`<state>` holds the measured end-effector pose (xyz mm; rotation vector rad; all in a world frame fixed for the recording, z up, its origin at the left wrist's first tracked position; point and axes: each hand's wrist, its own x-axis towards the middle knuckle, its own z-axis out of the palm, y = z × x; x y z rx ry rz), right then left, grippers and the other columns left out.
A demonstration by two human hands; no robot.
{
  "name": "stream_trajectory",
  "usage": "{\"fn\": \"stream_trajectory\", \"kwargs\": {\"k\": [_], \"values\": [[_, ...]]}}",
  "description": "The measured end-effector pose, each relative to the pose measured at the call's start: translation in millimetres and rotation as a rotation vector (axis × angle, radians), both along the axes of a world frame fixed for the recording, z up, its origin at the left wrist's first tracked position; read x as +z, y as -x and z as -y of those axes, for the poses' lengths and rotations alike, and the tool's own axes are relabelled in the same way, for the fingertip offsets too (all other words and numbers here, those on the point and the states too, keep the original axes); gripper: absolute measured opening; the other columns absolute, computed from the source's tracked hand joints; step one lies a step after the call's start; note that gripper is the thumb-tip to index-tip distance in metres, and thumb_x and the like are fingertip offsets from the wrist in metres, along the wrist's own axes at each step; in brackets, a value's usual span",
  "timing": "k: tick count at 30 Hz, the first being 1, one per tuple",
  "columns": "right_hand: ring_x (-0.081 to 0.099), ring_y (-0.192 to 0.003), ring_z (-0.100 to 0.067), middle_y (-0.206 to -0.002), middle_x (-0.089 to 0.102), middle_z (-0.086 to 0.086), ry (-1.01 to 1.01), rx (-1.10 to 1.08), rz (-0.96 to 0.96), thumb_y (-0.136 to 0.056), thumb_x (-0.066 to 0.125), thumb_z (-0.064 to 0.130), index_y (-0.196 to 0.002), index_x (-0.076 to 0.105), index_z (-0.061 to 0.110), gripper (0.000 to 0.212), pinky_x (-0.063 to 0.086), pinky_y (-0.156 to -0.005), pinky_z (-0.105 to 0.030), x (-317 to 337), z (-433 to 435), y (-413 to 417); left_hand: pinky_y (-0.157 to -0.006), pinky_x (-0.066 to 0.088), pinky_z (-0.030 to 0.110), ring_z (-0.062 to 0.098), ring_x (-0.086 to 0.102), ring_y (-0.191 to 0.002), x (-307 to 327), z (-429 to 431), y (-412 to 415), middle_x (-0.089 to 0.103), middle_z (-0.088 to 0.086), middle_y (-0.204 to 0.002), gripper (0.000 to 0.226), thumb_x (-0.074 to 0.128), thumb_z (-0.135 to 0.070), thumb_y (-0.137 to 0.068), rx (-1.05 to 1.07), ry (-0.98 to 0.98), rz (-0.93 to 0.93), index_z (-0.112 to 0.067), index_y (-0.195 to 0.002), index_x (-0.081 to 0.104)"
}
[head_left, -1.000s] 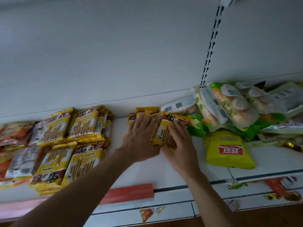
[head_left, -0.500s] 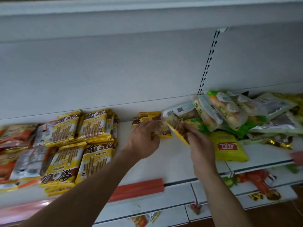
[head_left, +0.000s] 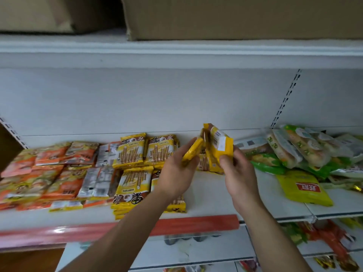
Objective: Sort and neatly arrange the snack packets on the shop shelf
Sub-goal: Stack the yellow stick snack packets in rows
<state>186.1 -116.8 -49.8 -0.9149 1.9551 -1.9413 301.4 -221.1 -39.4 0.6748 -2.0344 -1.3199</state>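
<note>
Both hands hold a bunch of yellow wafer-stick packets (head_left: 217, 146) upright above the white shelf (head_left: 212, 195). My left hand (head_left: 176, 173) grips the bunch's left side, my right hand (head_left: 238, 173) its right side. To the left, matching yellow packets (head_left: 133, 152) lie in neat stacks, two rows deep. Orange packets (head_left: 57, 185) and silver-backed packets (head_left: 98, 183) fill the shelf's left end. On the right sits a loose heap of green bread packets (head_left: 298, 150), with a yellow-green packet (head_left: 304, 189) in front of it.
Cardboard boxes (head_left: 235, 16) stand on the shelf above. A red price strip (head_left: 192, 222) runs along the shelf's front edge. Lower shelves hold more packets (head_left: 330, 234). A slotted upright (head_left: 286, 97) runs down the back wall on the right.
Both hands gathered the yellow packets off the shelf and lifted them up on edge. The view shifted up and left, bringing the upper shelf and boxes into sight.
</note>
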Motion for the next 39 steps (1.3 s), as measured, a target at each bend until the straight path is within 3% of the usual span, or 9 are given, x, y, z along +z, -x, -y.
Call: {"fn": "stream_trajectory", "kwargs": {"k": [2,5,10,14,17,19,25,32,39], "values": [[0.059,-0.078,0.000,-0.090,0.069,0.017,-0.014,0.010,-0.041,-0.090,0.055,0.022,-0.111,0.069,0.038,0.030,0.044,-0.064,-0.014,-1,7,-16,-0.086,0.034,-0.002,-0.026,0.041,-0.113,-1,15,-40,0.048,-0.035,-0.127,0.059,0.057,-0.011,-0.097,0.009,0.110,-0.030,-0.051,-0.137,0.040],[0.053,-0.105,0.019,-0.112,0.059,0.042,-0.066,0.083,-0.256,-0.091,0.054,0.020,-0.121,0.059,0.048,0.041,0.038,-0.079,0.002,-5,13,-52,-0.104,0.029,0.005,-0.005,0.024,-0.142,-12,37,-99,0.034,-0.016,-0.151,0.077,0.057,0.011,-0.087,0.010,0.335,0.063,-0.041,-0.141,0.040],[0.025,-0.141,0.001,-0.149,0.043,0.010,-0.410,0.240,-0.710,-0.094,0.055,0.008,-0.142,0.050,0.021,0.049,0.020,-0.115,-0.013,-42,21,-89,-0.117,0.027,0.037,0.006,0.006,-0.148,-41,57,-159,0.024,-0.014,-0.156,0.079,0.055,0.012,-0.079,-0.028,0.467,0.381,-0.037,-0.141,0.045],[-0.003,-0.142,0.007,-0.160,0.017,0.016,-0.629,0.396,-0.818,-0.097,0.043,0.037,-0.152,0.030,0.030,0.058,-0.002,-0.117,-0.016,-62,27,-101,-0.120,0.022,0.043,0.005,-0.004,-0.148,-57,70,-176,0.014,-0.017,-0.159,0.068,0.068,-0.031,-0.086,-0.149,0.516,0.512,-0.042,-0.145,0.036],[0.012,-0.145,0.002,-0.157,0.030,0.014,-0.565,0.283,-0.776,-0.095,0.036,0.055,-0.145,0.045,0.031,0.056,0.012,-0.121,-0.031,-61,34,-106,-0.122,0.015,0.042,0.007,-0.004,-0.149,-63,79,-176,0.012,-0.016,-0.160,0.075,0.052,-0.073,-0.081,-0.146,0.619,0.570,-0.046,-0.147,0.028],[0.016,-0.147,-0.006,-0.156,0.032,0.010,-0.549,0.203,-0.798,-0.098,0.031,0.057,-0.143,0.048,0.028,0.057,0.014,-0.121,-0.033,-60,42,-110,-0.122,0.012,0.041,0.009,-0.004,-0.150,-64,84,-173,0.011,-0.014,-0.161,0.083,0.037,-0.084,-0.077,-0.133,0.670,0.591,-0.044,-0.149,0.026],[0.011,-0.149,-0.012,-0.159,0.027,0.005,-0.712,0.213,-0.916,-0.102,0.020,0.054,-0.149,0.037,0.027,0.057,-0.001,-0.120,-0.031,-65,67,-112,-0.123,0.011,0.037,0.011,0.001,-0.150,-63,96,-162,0.014,-0.009,-0.161,0.087,0.038,-0.078,-0.075,-0.200,0.693,0.619,-0.037,-0.150,0.025],[0.024,-0.145,-0.013,-0.155,0.036,0.005,-0.710,0.263,-0.857,-0.099,0.040,0.052,-0.144,0.045,0.025,0.053,0.015,-0.119,-0.033,-53,77,-103,-0.121,0.007,0.035,0.011,0.005,-0.150,-55,104,-161,0.015,-0.010,-0.161,0.093,0.042,-0.083,-0.071,-0.242,0.663,0.637,-0.037,-0.151,0.028],[0.043,-0.130,-0.016,-0.140,0.052,0.007,-0.728,0.180,-0.760,-0.094,0.052,0.051,-0.136,0.054,0.024,0.049,0.036,-0.103,-0.032,-26,77,-90,-0.108,0.034,0.035,0.014,0.045,-0.132,-21,91,-148,0.051,-0.008,-0.143,0.064,0.048,-0.069,-0.087,-0.082,0.709,0.585,-0.029,-0.137,0.053]]}}
